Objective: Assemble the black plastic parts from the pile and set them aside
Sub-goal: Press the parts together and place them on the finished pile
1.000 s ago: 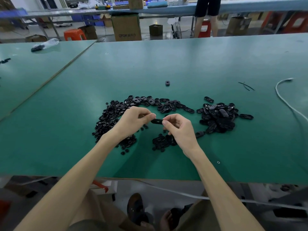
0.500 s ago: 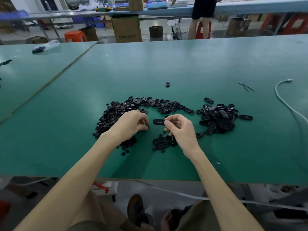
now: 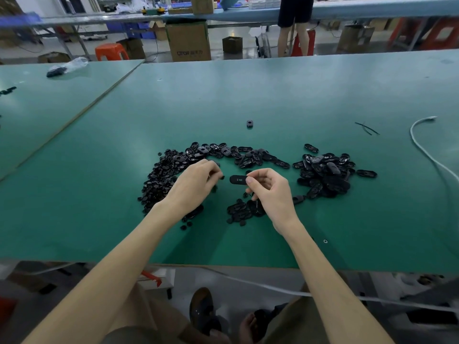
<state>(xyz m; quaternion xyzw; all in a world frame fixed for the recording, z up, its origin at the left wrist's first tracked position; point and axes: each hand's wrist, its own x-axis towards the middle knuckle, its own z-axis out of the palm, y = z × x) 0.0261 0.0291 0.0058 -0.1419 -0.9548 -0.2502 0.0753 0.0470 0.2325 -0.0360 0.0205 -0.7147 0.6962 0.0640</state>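
On the matte green table [image 3: 248,95], between the two hands, a smooth, glossy oblong black plastic part [image 3: 238,179] with rounded ends is pinched at one end between the thumb and forefinger of the right hand [image 3: 269,192], whose other fingers are curled in. Just beside it, the left hand [image 3: 192,186] curls its fingers down at the edge of a pile of small round pieces [image 3: 161,177]; whether they grip one cannot be told. An arc of oval shells [image 3: 243,155] lies behind the hands, and a heap of similar ovals [image 3: 325,175] sits to the right.
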